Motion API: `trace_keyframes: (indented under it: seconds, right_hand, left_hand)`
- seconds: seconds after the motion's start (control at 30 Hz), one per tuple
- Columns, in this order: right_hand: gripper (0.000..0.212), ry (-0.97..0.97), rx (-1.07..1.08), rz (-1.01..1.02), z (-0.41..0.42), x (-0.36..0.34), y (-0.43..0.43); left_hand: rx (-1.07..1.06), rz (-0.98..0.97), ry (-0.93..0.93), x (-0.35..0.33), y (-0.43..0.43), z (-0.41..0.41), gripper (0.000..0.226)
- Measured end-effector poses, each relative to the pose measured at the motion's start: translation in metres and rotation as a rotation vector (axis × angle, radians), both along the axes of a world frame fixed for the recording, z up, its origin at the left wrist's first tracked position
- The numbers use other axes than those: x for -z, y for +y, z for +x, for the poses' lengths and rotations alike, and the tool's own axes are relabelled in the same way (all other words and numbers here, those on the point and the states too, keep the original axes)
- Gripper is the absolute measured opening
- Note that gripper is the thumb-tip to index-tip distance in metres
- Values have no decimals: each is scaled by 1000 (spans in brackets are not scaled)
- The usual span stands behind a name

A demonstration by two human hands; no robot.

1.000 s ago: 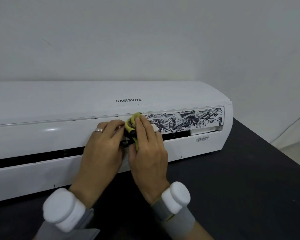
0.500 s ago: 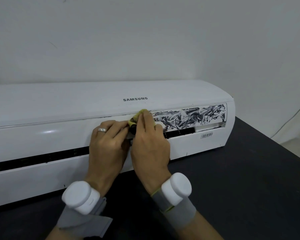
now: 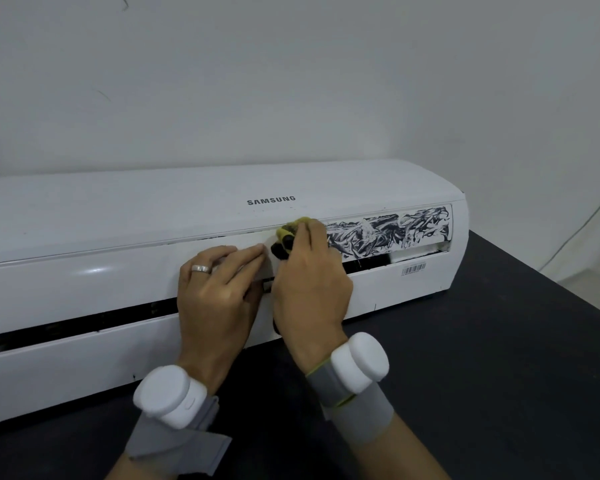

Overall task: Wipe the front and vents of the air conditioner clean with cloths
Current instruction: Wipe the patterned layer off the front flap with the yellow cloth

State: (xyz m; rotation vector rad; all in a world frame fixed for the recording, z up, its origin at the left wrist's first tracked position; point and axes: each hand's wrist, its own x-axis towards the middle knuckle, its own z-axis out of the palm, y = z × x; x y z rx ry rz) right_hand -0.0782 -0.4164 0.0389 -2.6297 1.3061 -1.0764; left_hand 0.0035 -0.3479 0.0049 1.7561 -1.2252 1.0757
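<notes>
A white Samsung air conditioner [image 3: 118,216] lies on a black table. Its vent flap [image 3: 84,282] is clean white on the left, while the right stretch [image 3: 395,230] is smeared with black grime. My right hand [image 3: 309,285] grips a small yellow cloth [image 3: 291,228], blackened in places, and presses it against the flap at the left edge of the smear. My left hand [image 3: 219,292], wearing a ring, rests with straight fingers on the clean flap just left of the cloth. Below the flap the dark vent slot [image 3: 84,320] shows.
The black table [image 3: 499,358] stretches to the right and toward me. A plain white wall [image 3: 291,81] stands behind the unit. A barcode sticker [image 3: 413,269] sits at the unit's lower right. White sensor pucks are strapped to both wrists.
Both hands have shifted slightly right and up along the flap. The cloth now sits at the flap's upper edge, nearer the black smear, and the left fingers are stretched out flatter.
</notes>
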Motion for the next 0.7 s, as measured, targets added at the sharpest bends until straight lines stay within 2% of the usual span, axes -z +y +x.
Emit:
trace_keyframes:
  seconds: [0.1,0.23,0.37,0.53,0.63,0.7]
  right_hand:
    - [37,22,-38,-30,4,0,13]
    - [45,62,-149,-101,-9,3,6]
    - [46,-55,-107,-26,-2,3,3]
    - [53,19,-159,-177,-11,13,8]
    - [49,-47,-79,-183,-10,13,-1]
    - [47,-100,-101,-182,-2,15,3]
  left_hand:
    - [23,-20,13,0,1,0,14]
    - [19,-20,16,0,4,1,4]
    - [29,-27,9,-1,4,2,3]
    - [13,-31,-10,-1,5,5,8]
    - [29,-41,-10,-2,5,4,8]
    - [42,-49,-12,-2,5,5,9]
